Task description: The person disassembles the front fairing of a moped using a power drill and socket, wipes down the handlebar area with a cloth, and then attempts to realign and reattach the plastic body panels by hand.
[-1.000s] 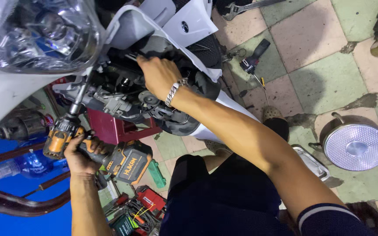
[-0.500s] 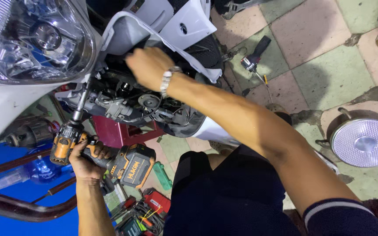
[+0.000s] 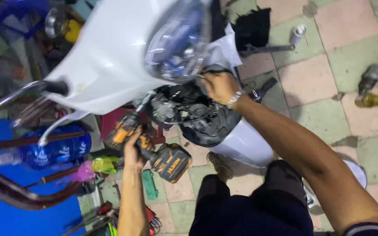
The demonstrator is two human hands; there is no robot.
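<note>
My left hand (image 3: pixel 133 152) grips an orange and black cordless drill (image 3: pixel 147 150), its bit pointed up into the open front of a white scooter (image 3: pixel 110 61). My right hand (image 3: pixel 218 86), with a metal bracelet on the wrist, rests on the black inner parts (image 3: pixel 189 113) just below the headlight (image 3: pixel 178 43), fingers curled around a cable or edge there. The white front cowl with the headlight is tilted up and blurred.
Tiled floor with a spray can (image 3: pixel 297 34), a black handle part (image 3: pixel 262 89), a tool with a yellow-green end (image 3: pixel 372 87) at right. A blue surface (image 3: pixel 5 183) and dark metal bars (image 3: pixel 22 196) lie at left, hand tools (image 3: pixel 110 214) at the bottom, a green item (image 3: pixel 148 184).
The view has swung: the headlight and cowl now sit higher and more central. My right hand moved up under the headlight. The drill stays in my left hand.
</note>
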